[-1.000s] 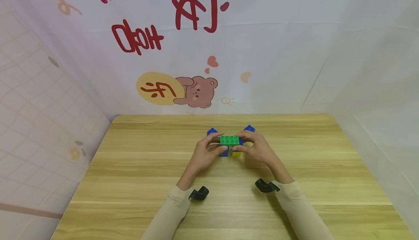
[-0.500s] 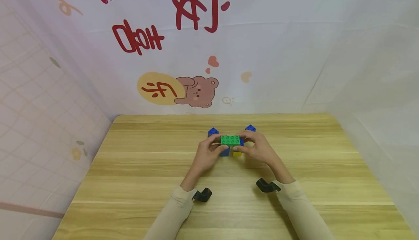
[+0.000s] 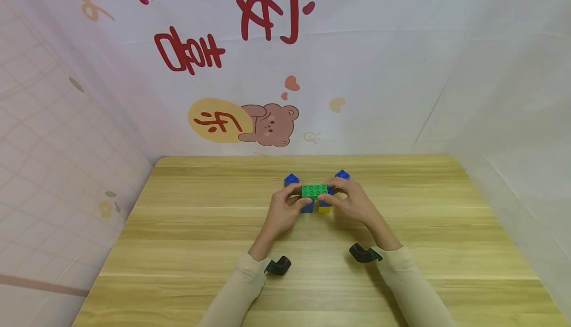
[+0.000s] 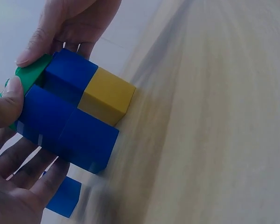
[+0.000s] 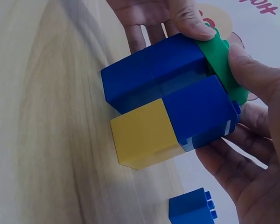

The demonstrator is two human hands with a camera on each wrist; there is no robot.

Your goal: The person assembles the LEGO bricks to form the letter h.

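A green eight-stud toy brick [image 3: 314, 190] lies across the tops of two short columns. The left column is two blue bricks [image 4: 88, 137]; the right one has a blue brick [image 5: 200, 112] over a yellow brick [image 5: 147, 133]. A narrow gap runs between the columns. My left hand [image 3: 283, 211] grips the green brick's left end and the left column, thumb in front, fingers behind. At the other end, my right hand [image 3: 356, 204] holds the green brick and the right column, its thumb on the green brick's front. In the right wrist view, a blue stud shows beside the green brick's end.
Behind the hands, a loose blue brick [image 3: 292, 179] stands at the left and another blue brick [image 3: 342, 174] at the right. The wooden table [image 3: 178, 247] meets a printed white cloth wall [image 3: 379, 94] at its back edge. Black wrist mounts [image 3: 278, 266] jut inward from the sleeves.
The left forearm has shifted slightly to the right. My right thumb has moved up onto the green brick's front edge. The bricks stay in nearly the same place.
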